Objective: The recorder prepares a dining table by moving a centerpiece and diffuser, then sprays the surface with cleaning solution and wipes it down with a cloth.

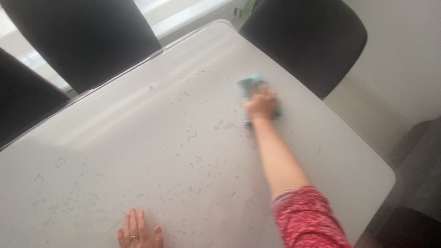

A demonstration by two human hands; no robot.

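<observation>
My right hand stretches far across a white table and presses down on a blue cloth, which shows past my fingers. The hand and cloth are motion-blurred. A red patterned sleeve covers my upper right arm. At the table's near edge my left hand lies flat, fingers spread, with a ring on one finger, holding nothing. Small grey specks and streaks are scattered over the tabletop between the two hands.
Three black chairs stand around the table: one at the far left, one at the left edge, one at the far right. A pale wall rises at the right.
</observation>
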